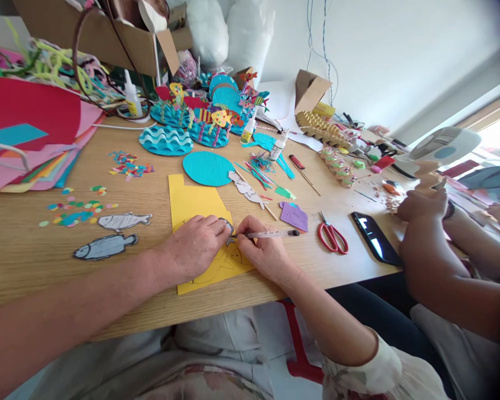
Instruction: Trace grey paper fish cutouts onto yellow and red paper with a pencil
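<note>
Both our hands meet over the yellow card point(194, 200). Our left hand point(198, 244) bears down, fingers together, on a mostly hidden cutout point(225, 224), probably to stop it slipping; we cannot tell where that thumb is. Our right hand point(264, 250) pinches the pen point(273, 234) near its tip, likely for control. Two paper fish point(104, 247) lie leftward, apart from the card

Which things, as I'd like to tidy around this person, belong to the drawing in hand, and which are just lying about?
In the job:
pen, held in the right hand
yellow paper, under the left hand

Lying about for now, it seems:
red-handled scissors
phone
purple paper
blue oval
</note>
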`<control>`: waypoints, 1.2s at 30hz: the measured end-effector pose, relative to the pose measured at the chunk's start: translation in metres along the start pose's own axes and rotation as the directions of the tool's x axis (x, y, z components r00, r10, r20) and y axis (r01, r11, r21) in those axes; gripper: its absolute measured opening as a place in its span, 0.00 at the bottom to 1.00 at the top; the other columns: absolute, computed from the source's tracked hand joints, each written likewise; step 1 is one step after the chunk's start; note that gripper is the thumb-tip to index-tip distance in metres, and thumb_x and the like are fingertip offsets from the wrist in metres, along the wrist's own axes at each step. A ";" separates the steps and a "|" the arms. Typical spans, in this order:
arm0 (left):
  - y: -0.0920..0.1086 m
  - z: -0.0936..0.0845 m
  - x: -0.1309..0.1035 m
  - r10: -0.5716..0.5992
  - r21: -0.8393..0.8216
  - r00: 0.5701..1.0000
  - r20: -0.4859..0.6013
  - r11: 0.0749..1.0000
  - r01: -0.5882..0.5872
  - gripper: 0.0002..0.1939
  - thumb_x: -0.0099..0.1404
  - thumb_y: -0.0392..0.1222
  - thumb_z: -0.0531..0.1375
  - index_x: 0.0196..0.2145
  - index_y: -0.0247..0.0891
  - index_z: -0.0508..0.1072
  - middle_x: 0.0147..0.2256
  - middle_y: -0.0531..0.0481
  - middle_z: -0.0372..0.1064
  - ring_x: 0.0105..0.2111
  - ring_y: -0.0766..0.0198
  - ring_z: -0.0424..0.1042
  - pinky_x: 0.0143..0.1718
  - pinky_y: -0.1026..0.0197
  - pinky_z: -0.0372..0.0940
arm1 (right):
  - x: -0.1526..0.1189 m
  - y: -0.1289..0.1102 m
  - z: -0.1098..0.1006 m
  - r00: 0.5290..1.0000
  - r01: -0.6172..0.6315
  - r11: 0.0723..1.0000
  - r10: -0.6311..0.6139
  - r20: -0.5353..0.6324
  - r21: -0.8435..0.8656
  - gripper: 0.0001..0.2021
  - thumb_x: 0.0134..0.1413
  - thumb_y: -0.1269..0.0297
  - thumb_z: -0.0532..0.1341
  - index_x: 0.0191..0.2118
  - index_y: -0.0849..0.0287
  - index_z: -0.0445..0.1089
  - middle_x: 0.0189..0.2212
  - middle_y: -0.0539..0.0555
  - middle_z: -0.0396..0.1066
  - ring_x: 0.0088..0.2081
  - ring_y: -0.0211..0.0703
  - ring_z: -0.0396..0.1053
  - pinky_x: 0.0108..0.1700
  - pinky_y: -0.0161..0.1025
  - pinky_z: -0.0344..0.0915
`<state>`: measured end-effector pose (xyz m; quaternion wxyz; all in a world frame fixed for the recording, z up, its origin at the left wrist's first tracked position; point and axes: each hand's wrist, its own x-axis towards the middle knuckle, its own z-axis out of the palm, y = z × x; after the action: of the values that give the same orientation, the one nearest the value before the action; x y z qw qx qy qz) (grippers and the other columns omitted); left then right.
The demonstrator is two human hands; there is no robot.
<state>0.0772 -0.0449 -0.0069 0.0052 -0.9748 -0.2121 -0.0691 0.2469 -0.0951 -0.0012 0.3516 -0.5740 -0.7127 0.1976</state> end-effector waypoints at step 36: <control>-0.004 0.012 0.002 0.028 -0.111 0.996 -0.086 0.993 -0.037 0.13 0.69 0.31 0.45 0.41 0.31 0.68 0.39 0.44 0.64 0.42 0.57 0.63 0.45 0.56 0.62 | -0.007 -0.002 -0.008 0.998 0.004 0.999 -0.002 0.056 -0.034 0.05 0.46 0.73 0.51 0.27 0.56 0.58 0.21 0.46 0.61 0.23 0.36 0.59 0.27 0.33 0.54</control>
<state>0.0794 -0.0400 -0.0187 -0.0397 -0.9730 -0.1916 -0.1221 0.2519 -0.1033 0.0040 0.3219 -0.5731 -0.7263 0.2009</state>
